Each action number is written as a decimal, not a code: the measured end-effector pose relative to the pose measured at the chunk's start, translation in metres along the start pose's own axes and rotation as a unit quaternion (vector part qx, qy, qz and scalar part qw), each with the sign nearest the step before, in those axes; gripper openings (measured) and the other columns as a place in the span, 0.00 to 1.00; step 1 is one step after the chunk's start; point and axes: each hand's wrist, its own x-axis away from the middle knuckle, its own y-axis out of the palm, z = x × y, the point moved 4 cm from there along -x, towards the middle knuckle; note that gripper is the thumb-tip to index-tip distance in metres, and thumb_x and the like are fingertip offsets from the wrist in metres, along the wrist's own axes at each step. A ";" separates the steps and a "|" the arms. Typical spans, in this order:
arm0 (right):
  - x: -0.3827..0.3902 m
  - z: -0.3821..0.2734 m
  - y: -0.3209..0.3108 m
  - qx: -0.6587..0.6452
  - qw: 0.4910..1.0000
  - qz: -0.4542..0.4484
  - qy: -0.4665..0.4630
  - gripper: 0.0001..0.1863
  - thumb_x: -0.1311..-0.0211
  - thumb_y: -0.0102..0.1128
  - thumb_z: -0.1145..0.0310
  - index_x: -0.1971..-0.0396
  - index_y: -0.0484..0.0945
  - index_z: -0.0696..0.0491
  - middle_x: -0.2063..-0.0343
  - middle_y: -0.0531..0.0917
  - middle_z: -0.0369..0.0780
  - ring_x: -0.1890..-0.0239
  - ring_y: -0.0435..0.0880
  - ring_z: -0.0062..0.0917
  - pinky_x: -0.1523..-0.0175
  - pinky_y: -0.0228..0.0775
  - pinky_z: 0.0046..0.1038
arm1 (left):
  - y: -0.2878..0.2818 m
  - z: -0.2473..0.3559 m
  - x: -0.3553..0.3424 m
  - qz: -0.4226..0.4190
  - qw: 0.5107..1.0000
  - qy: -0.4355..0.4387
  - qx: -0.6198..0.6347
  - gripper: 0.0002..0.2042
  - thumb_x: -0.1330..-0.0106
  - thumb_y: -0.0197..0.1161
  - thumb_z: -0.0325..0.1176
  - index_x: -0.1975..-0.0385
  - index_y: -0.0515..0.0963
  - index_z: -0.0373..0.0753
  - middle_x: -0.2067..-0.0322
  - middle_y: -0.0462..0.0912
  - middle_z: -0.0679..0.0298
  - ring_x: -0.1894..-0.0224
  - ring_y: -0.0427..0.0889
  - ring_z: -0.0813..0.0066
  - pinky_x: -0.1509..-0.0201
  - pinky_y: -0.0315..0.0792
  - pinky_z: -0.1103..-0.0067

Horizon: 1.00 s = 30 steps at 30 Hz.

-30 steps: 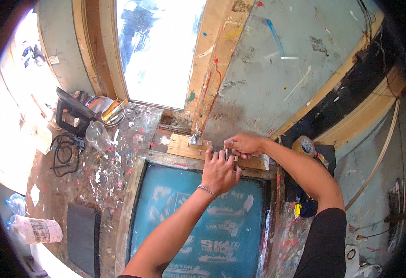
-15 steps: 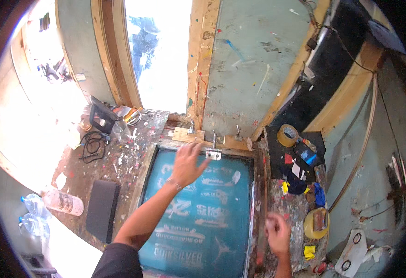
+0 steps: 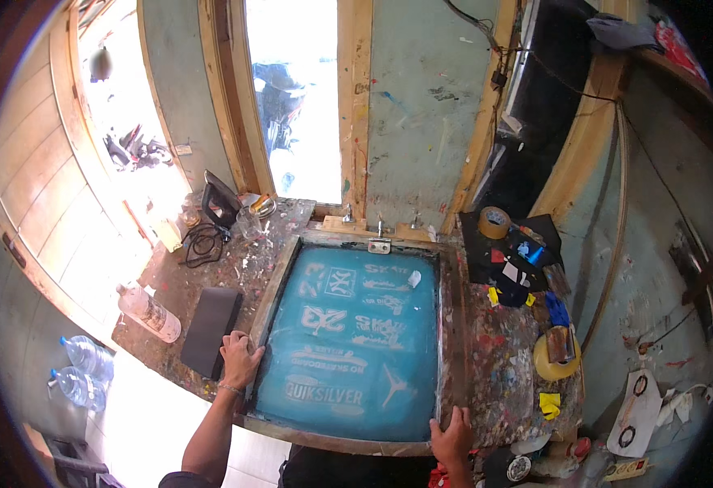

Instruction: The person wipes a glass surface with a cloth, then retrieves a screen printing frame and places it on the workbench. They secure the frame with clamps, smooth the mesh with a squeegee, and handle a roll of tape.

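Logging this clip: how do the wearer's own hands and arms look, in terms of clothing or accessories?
Both the left hand and right hand are ungloved. A thin bracelet circles the left wrist, and a bit of dark sleeve shows on that arm at the lower edge. The right forearm is bare where visible; its sleeve is out of frame.

The flat teal screen (image 3: 412,358) has a smooth, soft sheen; its rectangular brown wooden frame (image 3: 332,437) looks worn. From its centre, the silver metal clamp (image 3: 379,246) shines at twelve o'clock, the black rectangular slab (image 3: 212,324) is matt at nine. The paint-spattered brown counter (image 3: 499,342) looks rough.
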 end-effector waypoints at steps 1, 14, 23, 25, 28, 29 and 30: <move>0.000 0.004 0.004 0.014 0.999 0.045 -0.024 0.35 0.41 0.65 0.55 0.42 0.68 0.66 0.43 0.71 0.58 0.42 0.72 0.55 0.39 0.67 0.48 | -0.002 -0.001 -0.003 0.020 1.000 0.017 -0.009 0.17 0.44 0.71 0.41 0.63 0.78 0.33 0.51 0.72 0.59 0.45 0.66 0.58 0.43 0.59 0.63; -0.004 0.006 0.008 0.013 0.999 0.042 0.002 0.37 0.44 0.69 0.55 0.42 0.71 0.67 0.40 0.71 0.61 0.39 0.71 0.54 0.35 0.65 0.45 | 0.006 -0.004 -0.009 0.011 1.000 0.017 0.006 0.20 0.44 0.72 0.43 0.61 0.79 0.34 0.51 0.74 0.61 0.44 0.67 0.60 0.44 0.60 0.63; -0.003 0.007 0.009 0.001 0.997 0.063 -0.045 0.35 0.44 0.69 0.56 0.44 0.72 0.66 0.42 0.72 0.62 0.40 0.72 0.56 0.34 0.63 0.45 | 0.009 -0.007 -0.008 0.034 0.999 0.024 0.016 0.21 0.43 0.71 0.42 0.57 0.78 0.32 0.50 0.73 0.61 0.45 0.67 0.59 0.43 0.59 0.63; -0.005 0.013 0.015 0.023 0.998 0.051 -0.043 0.36 0.39 0.65 0.53 0.40 0.69 0.65 0.39 0.69 0.61 0.37 0.69 0.55 0.34 0.64 0.48 | 0.009 -0.005 -0.007 0.036 0.999 0.029 0.011 0.21 0.43 0.71 0.42 0.57 0.78 0.32 0.50 0.73 0.61 0.45 0.68 0.58 0.43 0.59 0.63; -0.009 0.014 0.024 -0.004 0.998 0.049 -0.040 0.35 0.36 0.62 0.52 0.39 0.68 0.64 0.37 0.67 0.61 0.36 0.68 0.56 0.35 0.64 0.50 | 0.017 -0.010 -0.004 0.054 0.997 0.046 -0.011 0.21 0.42 0.71 0.42 0.56 0.78 0.32 0.49 0.74 0.60 0.44 0.68 0.58 0.42 0.60 0.62; -0.011 0.011 0.023 -0.022 0.997 0.054 -0.041 0.35 0.36 0.62 0.53 0.39 0.68 0.64 0.37 0.67 0.62 0.36 0.69 0.56 0.35 0.64 0.50 | 0.017 -0.009 -0.006 0.071 0.996 0.053 -0.015 0.22 0.41 0.71 0.43 0.56 0.77 0.32 0.49 0.74 0.60 0.44 0.68 0.58 0.42 0.60 0.63; -0.010 0.011 0.025 -0.010 0.997 0.056 -0.044 0.34 0.36 0.62 0.53 0.40 0.69 0.65 0.38 0.68 0.62 0.37 0.70 0.56 0.35 0.65 0.50 | 0.016 -0.009 -0.006 0.088 0.994 0.059 -0.020 0.22 0.41 0.70 0.43 0.55 0.77 0.32 0.49 0.74 0.60 0.44 0.68 0.58 0.43 0.60 0.63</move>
